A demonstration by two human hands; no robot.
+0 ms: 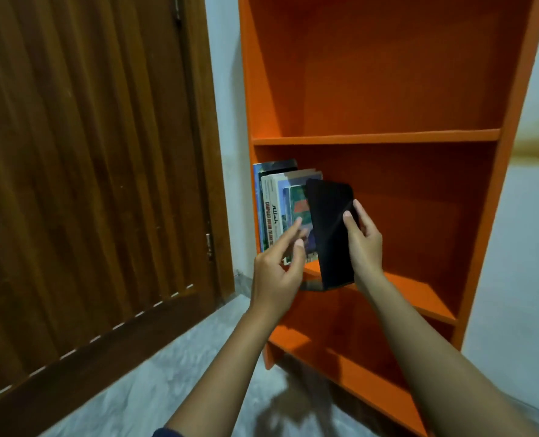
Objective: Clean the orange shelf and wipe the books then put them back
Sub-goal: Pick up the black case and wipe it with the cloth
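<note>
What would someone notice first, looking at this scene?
The tall bright orange shelf fills the right side. A few books stand at the left end of its middle board. The right hand holds a black book beside them, and the left hand reaches toward them. A dark wooden door fills the left.

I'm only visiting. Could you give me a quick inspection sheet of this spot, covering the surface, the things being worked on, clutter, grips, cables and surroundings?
Surface: orange shelf; its middle board carries books at the left end.
Job's things: books stand upright against the shelf's left side; black book leans tilted beside them, its lower end at the board's front edge.
Clutter: nothing seen.
Grips: right hand holds the black book; left hand holds nothing, forefinger stretched toward the standing books.
Cables: nothing seen.
Surroundings: wooden door left of the shelf, pale wall, grey floor.
</note>
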